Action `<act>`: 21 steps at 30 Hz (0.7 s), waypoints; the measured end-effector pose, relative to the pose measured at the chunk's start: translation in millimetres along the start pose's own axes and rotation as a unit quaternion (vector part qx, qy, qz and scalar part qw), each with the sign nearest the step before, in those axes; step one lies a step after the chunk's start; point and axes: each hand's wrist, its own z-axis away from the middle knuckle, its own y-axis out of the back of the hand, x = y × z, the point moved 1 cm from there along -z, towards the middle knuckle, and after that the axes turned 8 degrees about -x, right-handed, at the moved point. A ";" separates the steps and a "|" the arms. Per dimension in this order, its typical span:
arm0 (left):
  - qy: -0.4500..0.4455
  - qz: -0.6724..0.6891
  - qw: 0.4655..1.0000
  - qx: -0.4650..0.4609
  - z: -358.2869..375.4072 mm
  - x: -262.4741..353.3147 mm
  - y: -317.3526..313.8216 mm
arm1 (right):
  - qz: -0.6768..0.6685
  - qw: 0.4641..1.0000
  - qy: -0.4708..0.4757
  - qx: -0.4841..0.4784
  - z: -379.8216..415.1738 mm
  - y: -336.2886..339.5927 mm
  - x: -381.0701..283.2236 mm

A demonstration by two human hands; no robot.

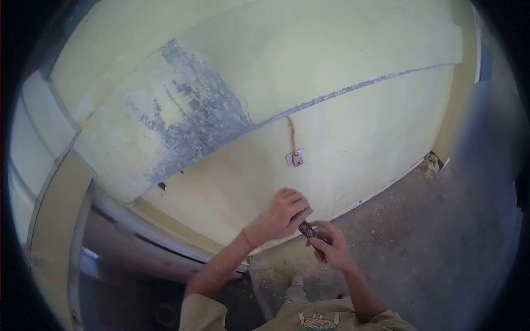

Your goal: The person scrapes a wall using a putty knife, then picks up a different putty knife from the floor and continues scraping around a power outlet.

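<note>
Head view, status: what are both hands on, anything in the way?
Left hand and right hand both closed on a small dark tool, fingers pinching its top. Yellow wall close ahead. Nothing between the hands.

I'm looking at a pale yellow wall with a big grey scraped patch where the paint is gone. A small socket sits low on it, a cord running up from it. Below, I see a dusty concrete floor, debris in the corner.
</note>
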 end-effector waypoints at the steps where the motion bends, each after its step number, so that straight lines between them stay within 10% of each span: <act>1: -0.032 -0.034 0.998 -0.043 -3.4 -21.6 2.6 | -0.023 0.999 0.042 0.004 -13.5 -12.2 -8.2; 8: -0.121 -0.148 0.966 -0.172 -38.0 -135.8 62.8 | -0.084 0.965 0.239 0.063 -133.6 -77.8 -20.8; 21: -0.155 -0.158 0.944 -0.243 -62.1 -177.4 79.0 | -0.082 0.961 0.215 0.153 -195.0 -71.8 -45.7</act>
